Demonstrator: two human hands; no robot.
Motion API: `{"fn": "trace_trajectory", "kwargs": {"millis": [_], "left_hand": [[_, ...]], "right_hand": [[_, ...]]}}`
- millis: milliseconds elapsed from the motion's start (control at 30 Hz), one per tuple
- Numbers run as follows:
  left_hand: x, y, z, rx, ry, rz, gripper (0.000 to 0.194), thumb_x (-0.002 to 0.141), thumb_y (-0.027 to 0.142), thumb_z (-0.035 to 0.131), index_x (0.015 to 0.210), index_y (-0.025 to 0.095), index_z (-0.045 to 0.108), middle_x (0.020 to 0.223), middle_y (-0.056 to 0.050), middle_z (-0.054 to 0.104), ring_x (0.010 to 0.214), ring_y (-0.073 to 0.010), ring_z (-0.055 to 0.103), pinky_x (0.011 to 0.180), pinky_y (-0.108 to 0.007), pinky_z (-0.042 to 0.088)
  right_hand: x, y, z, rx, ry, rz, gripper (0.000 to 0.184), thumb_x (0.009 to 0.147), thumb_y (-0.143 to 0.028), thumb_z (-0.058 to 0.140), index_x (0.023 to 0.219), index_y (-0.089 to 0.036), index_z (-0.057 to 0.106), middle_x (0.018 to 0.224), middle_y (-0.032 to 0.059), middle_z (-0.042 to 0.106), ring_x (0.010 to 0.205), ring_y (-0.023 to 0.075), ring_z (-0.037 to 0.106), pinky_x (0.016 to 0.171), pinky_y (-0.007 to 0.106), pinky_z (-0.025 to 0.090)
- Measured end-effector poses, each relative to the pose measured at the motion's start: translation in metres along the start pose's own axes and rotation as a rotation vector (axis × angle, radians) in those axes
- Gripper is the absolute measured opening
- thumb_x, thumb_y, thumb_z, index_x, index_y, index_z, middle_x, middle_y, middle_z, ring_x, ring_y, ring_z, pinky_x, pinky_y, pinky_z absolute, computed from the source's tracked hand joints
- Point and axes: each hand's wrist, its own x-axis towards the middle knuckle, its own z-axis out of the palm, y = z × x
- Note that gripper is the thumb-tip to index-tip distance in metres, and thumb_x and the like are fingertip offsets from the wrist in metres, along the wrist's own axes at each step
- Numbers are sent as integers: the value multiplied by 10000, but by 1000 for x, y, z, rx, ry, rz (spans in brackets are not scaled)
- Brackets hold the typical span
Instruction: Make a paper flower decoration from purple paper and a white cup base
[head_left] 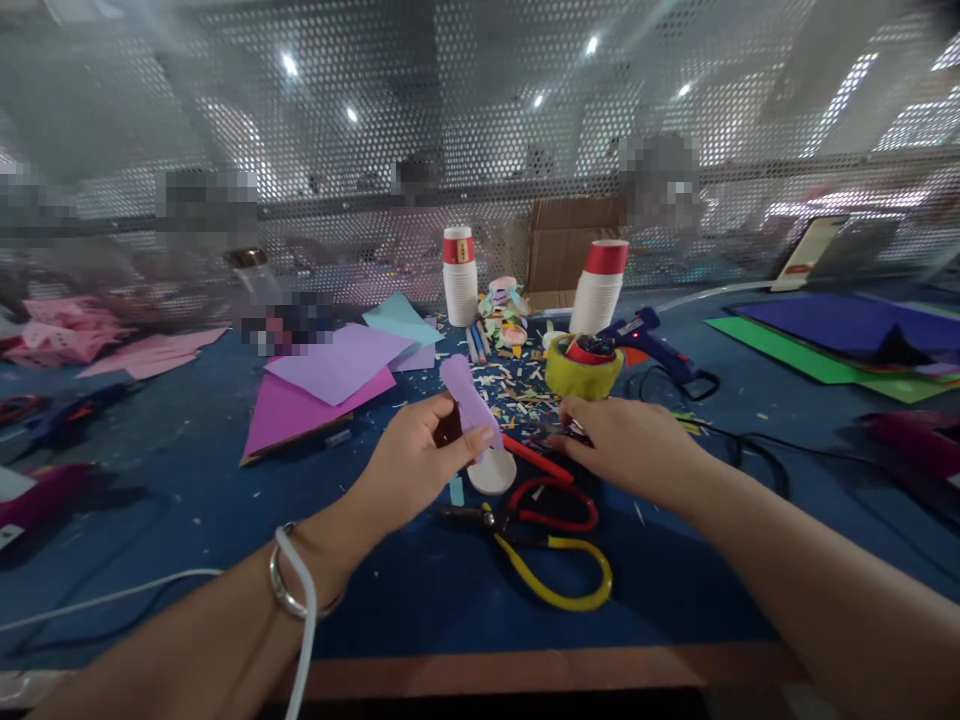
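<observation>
A folded strip of light purple paper is gripped between the thumb and fingers of my left hand. Just below it, a small white disc lies on the table. My right hand is down at the tabletop with its fingers pinched together, in front of a yellow roll of tape; what they hold is too dark and small to name. Between the hands rests a red stick-like piece. Nearer to me lie scissors with one red and one yellow handle loop.
Paper scraps litter the middle. Two stacks of paper cups and a blue glue gun stand behind. Purple sheets lie left, blue and green sheets right. A perforated metal screen borders the back. Cables cross the table.
</observation>
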Motion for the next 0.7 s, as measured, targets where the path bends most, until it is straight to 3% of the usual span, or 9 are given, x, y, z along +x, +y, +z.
{"fn": "trace_trajectory", "kwargs": {"millis": [133,200,267,367,467,700], "left_hand": [[1,-3,-1,37,-16,-19,273,831,417,742,930,164,716,827,-61,709,727,-176,613,669,-292,478],[1,-3,0,3,-4,-28,282,822,414,751,952,165,727,860,-71,722,747,-183,622,685,-299,485],[1,-3,2,-49,10,-36,261,809,391,763,937,166,731,859,-68,726,750,-183,627,688,-296,489],[1,-4,6,-94,10,-47,218,793,360,774,887,167,731,798,-51,718,726,-179,628,675,-291,494],[1,-5,9,-113,8,-37,168,780,324,784,842,174,742,772,-42,724,720,-171,638,694,-289,505],[3,4,17,-310,73,-162,163,735,303,835,796,161,784,722,-48,746,650,-132,627,622,-238,477]], "right_hand": [[-4,1,-6,-66,95,40,332,994,-430,440,1099,-189,644,1041,165,760,929,332,713,643,352,404],[-5,0,-6,77,193,2,300,980,-451,480,1040,-210,647,1001,131,761,884,292,700,640,339,400],[-5,-3,-4,369,222,-97,306,964,-501,519,981,-223,643,903,87,747,771,233,669,629,321,406],[-5,-13,1,805,109,-259,328,944,-540,560,929,-221,636,752,19,678,613,156,574,583,287,398],[-4,-21,7,881,59,-351,274,921,-469,629,819,-216,605,682,-22,579,626,130,505,581,267,364],[0,-21,12,1207,-84,-282,230,907,-443,643,861,-220,605,752,-15,617,617,125,577,596,267,492]]}}
